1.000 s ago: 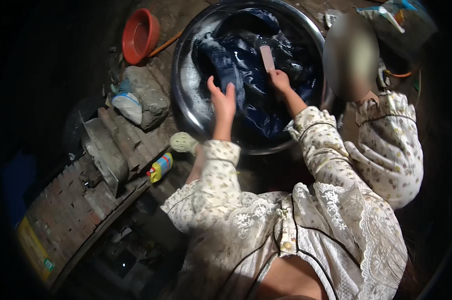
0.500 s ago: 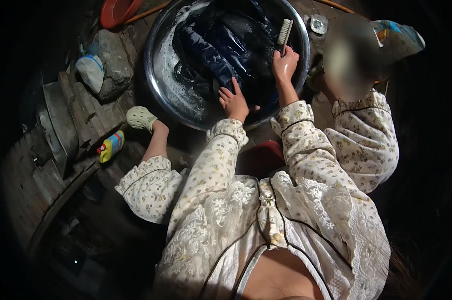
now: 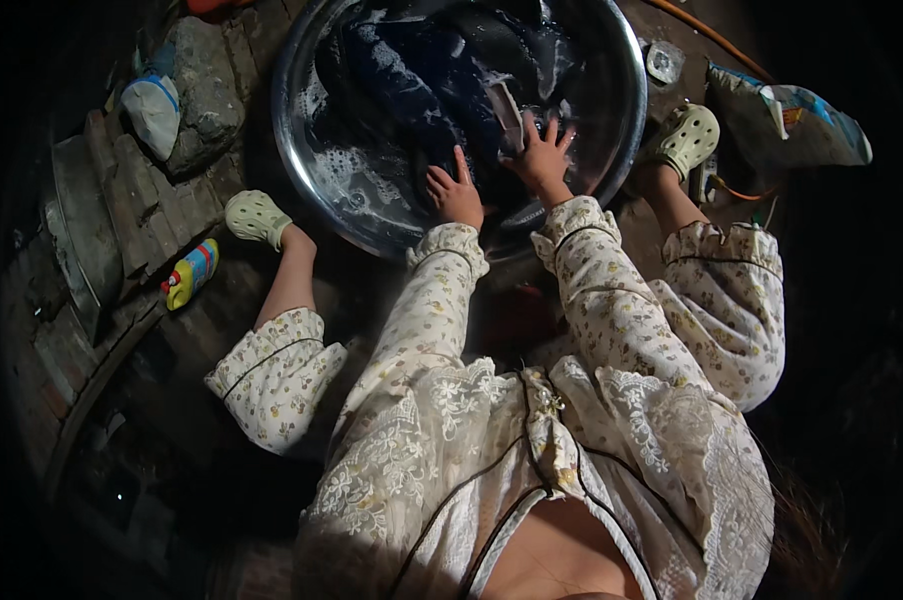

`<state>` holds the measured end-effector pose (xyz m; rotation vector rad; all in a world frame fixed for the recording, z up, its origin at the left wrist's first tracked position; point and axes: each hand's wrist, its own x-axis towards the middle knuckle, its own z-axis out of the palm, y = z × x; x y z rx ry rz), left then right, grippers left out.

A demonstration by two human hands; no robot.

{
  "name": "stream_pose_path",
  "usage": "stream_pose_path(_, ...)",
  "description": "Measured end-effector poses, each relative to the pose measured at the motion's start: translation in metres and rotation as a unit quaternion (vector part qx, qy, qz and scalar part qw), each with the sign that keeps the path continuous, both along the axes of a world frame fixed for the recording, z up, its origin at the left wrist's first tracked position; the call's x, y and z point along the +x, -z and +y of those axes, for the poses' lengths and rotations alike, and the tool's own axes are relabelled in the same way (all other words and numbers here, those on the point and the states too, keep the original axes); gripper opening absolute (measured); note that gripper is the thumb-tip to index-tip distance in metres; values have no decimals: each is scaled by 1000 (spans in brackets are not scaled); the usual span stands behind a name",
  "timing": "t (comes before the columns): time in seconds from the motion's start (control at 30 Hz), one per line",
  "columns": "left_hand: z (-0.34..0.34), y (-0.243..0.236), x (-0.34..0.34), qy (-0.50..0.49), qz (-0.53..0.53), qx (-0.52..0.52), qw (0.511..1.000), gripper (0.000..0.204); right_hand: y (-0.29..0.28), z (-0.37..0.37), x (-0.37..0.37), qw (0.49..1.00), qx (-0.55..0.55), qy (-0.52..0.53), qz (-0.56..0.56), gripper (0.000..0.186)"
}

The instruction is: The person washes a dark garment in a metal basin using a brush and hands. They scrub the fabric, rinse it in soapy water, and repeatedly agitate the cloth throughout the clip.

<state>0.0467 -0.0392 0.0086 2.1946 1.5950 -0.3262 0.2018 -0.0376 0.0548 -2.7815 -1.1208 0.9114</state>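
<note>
Dark blue wet cloth (image 3: 397, 85), streaked with suds, lies in a large round metal basin (image 3: 286, 125). On its near edge rests my left hand (image 3: 459, 195), index finger stretched out and the others slightly bent. Beside it, my right hand (image 3: 544, 165) has a pale scrub brush (image 3: 505, 108) between thumb and index finger, its other fingers spread. The brush lies against the cloth; its bristles are hard to make out. Foamy water (image 3: 357, 180) shows along the basin's left and near sides.
My feet, in pale green clogs (image 3: 257, 218), flank the basin. Left are a yellow bottle (image 3: 192, 275), a stone block (image 3: 207, 95) and a white bag (image 3: 154, 115). Right are a plastic packet (image 3: 812, 125), a small clear container (image 3: 664, 62) and an orange hose (image 3: 712, 30).
My right hand has moved left and nearer with the brush, from the basin's right side down onto the cloth. The left hand stays on the cloth. The view has shifted slightly.
</note>
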Motion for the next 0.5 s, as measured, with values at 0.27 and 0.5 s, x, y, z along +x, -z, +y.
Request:
stream_pose_path(0.27,-5,11,12,-48,-9,13,999,70,24,6,-4,993,42,0,-111,66)
stream_pose_path(0.5,0,8,16,-64,-31,29,997,67,29,10,-3,994,61,-22,-92,65)
